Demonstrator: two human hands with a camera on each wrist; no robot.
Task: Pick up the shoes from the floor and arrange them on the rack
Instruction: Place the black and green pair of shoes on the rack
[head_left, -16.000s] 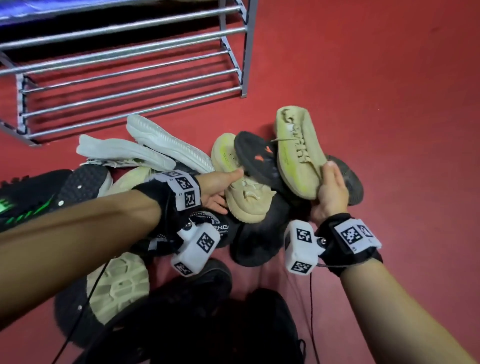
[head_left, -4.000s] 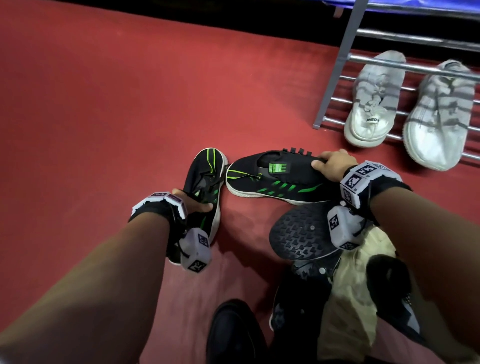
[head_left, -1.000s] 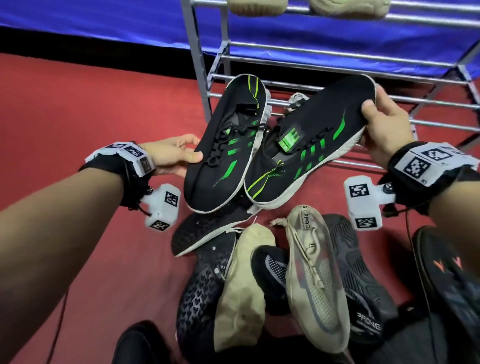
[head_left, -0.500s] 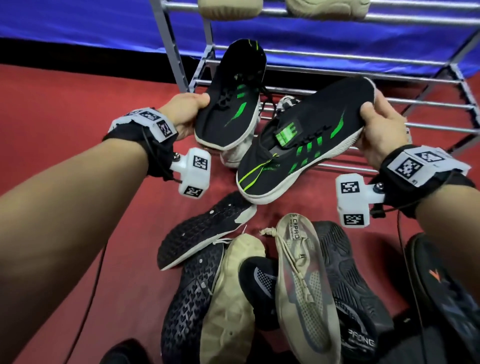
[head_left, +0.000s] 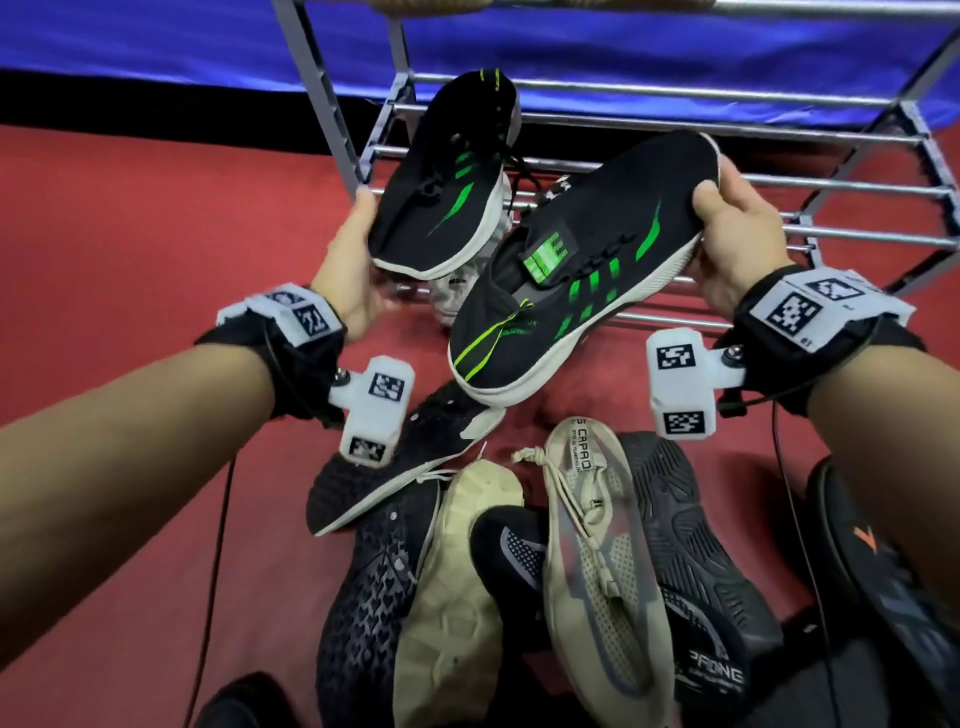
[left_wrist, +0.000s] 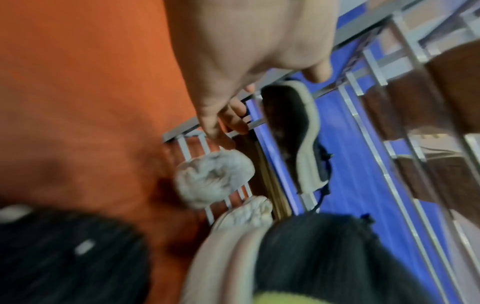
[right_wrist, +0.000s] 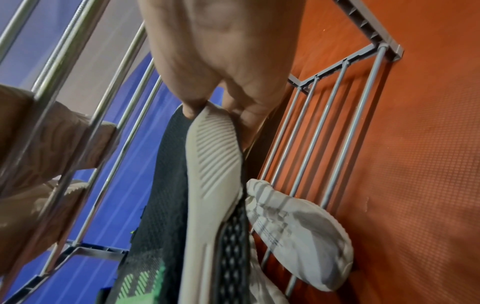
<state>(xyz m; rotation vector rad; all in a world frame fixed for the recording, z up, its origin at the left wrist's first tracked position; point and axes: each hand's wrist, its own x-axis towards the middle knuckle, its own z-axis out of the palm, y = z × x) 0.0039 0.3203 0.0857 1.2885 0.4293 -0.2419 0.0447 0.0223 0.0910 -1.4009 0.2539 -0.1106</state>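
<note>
Two black shoes with green stripes are up at the grey metal rack (head_left: 623, 93). The left shoe (head_left: 447, 176) points toe-first into the middle shelf and seems to lie on its rails (left_wrist: 306, 197). My left hand (head_left: 363, 254) is at its heel, thumb beside the heel. In the left wrist view its fingers (left_wrist: 228, 121) are straight and spread, not wrapped round the shoe (left_wrist: 293, 127). My right hand (head_left: 722, 228) grips the heel end of the second shoe (head_left: 587, 265), thumb on top, and holds it slanted in front of the shelf.
White shoes (head_left: 452, 296) (right_wrist: 298, 226) sit on the bottom shelf, and beige shoes (right_wrist: 52, 133) on the top one. A pile of black and beige shoes (head_left: 592, 561) lies on the red floor (head_left: 130, 260) just in front of me. A blue sheet (head_left: 156, 47) hangs behind the rack.
My left hand carried its shoe up and forward onto the middle shelf and loosened its hold. The right hand and its shoe have barely moved.
</note>
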